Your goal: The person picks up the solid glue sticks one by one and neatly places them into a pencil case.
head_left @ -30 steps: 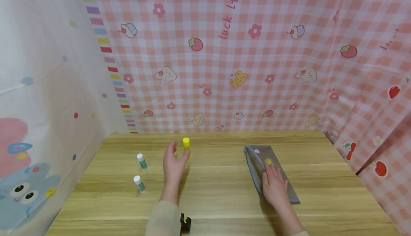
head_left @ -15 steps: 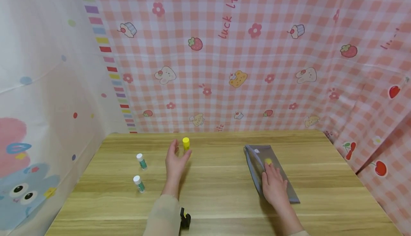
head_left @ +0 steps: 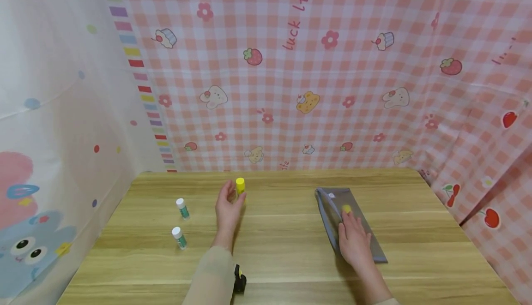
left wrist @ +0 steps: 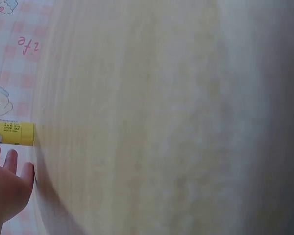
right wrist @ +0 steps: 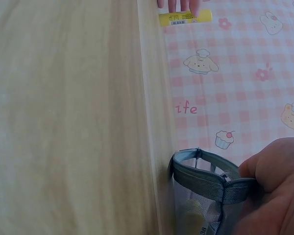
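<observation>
In the head view my left hand [head_left: 227, 212] is at a yellow glue stick [head_left: 240, 186] that stands upright near the table's back edge. Thumb and fingers are spread at its sides; the left wrist view shows relaxed fingers [left wrist: 11, 159] right beside the yellow tube. My right hand [head_left: 355, 240] pinches the rim of a grey mesh zipper pouch [head_left: 376, 249] lying on the table. Its mouth gapes toward the left, and the right wrist view shows the zippered rim [right wrist: 201, 178] held apart. Something yellow [head_left: 347, 208] shows through the mesh inside.
Two white-capped green glue sticks [head_left: 182, 208] stand on the left of the wooden table [head_left: 282, 249]. A small black device [head_left: 239, 281] sits by the left sleeve. A pink checked cloth [head_left: 266, 79] hangs behind the table's back edge.
My left hand has moved slightly forward and right, closer around the yellow glue stick. My right hand and the pouch have stayed in place.
</observation>
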Motion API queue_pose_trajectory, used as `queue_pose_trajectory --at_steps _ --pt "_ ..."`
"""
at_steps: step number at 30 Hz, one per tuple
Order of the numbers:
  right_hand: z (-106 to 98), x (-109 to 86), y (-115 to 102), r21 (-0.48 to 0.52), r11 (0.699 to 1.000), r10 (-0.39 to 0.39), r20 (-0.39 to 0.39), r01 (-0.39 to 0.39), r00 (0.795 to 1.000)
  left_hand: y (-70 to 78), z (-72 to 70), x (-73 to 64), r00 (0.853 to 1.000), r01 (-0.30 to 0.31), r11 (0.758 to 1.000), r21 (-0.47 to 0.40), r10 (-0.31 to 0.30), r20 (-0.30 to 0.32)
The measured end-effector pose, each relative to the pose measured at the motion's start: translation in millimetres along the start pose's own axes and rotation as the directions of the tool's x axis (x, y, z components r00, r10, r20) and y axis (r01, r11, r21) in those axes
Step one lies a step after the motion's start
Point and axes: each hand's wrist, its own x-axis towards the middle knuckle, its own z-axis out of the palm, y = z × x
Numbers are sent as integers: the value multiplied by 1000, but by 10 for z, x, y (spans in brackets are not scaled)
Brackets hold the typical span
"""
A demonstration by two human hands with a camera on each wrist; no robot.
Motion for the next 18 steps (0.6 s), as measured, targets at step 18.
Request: queue_pose_trajectory --at_steps 18 --pt "0 -7 3 7 1000 -4 -10 4 1000 -17 105 50 999 -35 997 70 36 -17"
